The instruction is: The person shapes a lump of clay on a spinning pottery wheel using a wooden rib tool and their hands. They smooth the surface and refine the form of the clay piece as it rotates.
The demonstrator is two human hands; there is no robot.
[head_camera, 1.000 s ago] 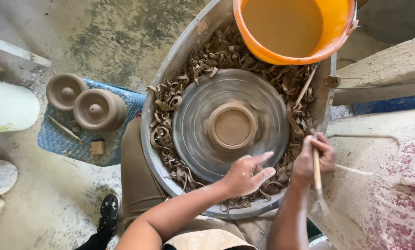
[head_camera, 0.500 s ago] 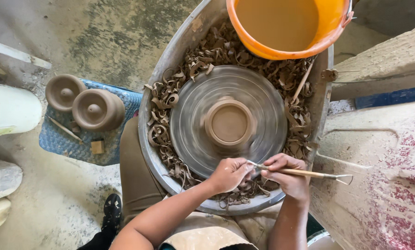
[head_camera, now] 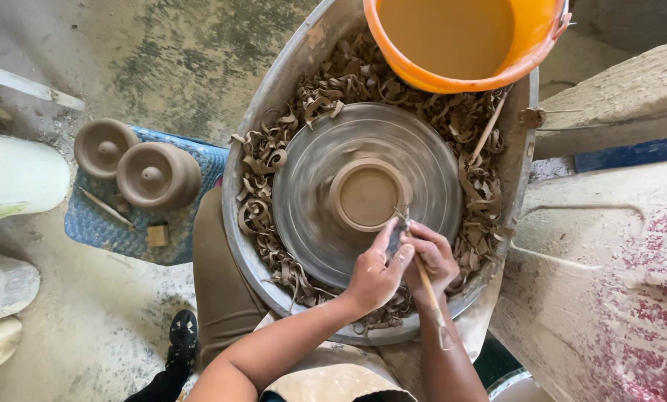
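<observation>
Now both hands have closed in from the 5 o'clock rim: right hand (head_camera: 431, 257) clamped on the wooden trimming tool (head_camera: 422, 279), left hand (head_camera: 374, 272) steadying it, fingers together, tip meeting the clay pot (head_camera: 367, 195) centred on the spinning wheel (head_camera: 311, 201), so trimming is engaged.

a pottery workshop, seen from above. a round grey potter's wheel (head_camera: 326, 216) carries a small brown clay pot (head_camera: 368, 195) inside a metal splash pan (head_camera: 253, 179) filled with curled brown clay trimmings (head_camera: 274, 160). an orange bucket of muddy water (head_camera: 460, 37) sits at its rim; two unfired clay pieces (head_camera: 136, 165) rest on a blue mat (head_camera: 192, 238) over a stained concrete floor (head_camera: 162, 52).
</observation>
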